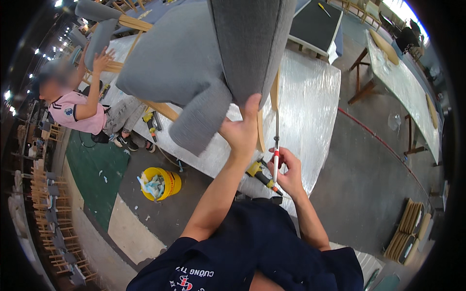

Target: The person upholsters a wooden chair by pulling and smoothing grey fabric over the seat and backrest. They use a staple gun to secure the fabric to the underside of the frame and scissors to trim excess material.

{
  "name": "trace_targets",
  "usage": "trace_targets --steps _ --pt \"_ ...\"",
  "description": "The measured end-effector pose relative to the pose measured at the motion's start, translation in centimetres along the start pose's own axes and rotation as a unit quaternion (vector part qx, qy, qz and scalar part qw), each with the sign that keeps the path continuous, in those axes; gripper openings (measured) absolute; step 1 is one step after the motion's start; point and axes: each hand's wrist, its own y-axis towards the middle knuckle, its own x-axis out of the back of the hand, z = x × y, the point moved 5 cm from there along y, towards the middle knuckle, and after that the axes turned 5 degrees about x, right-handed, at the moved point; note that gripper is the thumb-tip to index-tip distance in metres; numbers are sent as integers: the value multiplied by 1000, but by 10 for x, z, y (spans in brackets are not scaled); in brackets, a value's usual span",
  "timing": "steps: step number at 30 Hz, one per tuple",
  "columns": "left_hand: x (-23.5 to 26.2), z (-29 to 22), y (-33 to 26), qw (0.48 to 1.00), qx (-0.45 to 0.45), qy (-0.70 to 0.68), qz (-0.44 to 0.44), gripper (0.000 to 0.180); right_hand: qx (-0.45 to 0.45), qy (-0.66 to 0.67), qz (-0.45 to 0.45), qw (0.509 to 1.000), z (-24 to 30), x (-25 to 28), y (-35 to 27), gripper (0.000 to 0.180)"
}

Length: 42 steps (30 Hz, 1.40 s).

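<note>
The left hand (241, 131) has hold of the gray chair (170, 63). Its thumb lies on the tall pad (250, 46), and the rest of the grip goes in behind the soft round arm (201, 119) (I can't see those fingers). So the chair is up above the left grip and right against it, over the shiny desk (315, 97).

The right hand (287, 172) is lower down, with its fingers closed on a thin white and red tool (276, 162). The tool's dark rod points up to a wooden bit (275, 92) of the chair; I can't tell if they touch. Just left of that grip is a yellow and black power tool (257, 170).
</note>
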Motion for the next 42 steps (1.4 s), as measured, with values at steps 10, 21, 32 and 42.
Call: trace_targets --steps 10,21,32,42 --pt "35 13 22 992 80 -88 43 23 37 9 142 989 46 -35 59 60" --pt "41 16 29 984 124 -112 55 27 -45 184 145 971 55 -67 61 59" --pt "42 18 24 973 197 -102 70 36 -35 226 139 963 58 -84 68 48" --pt "112 92 -12 842 205 84 492 47 -101 163 127 973 -8 -38 6 26"
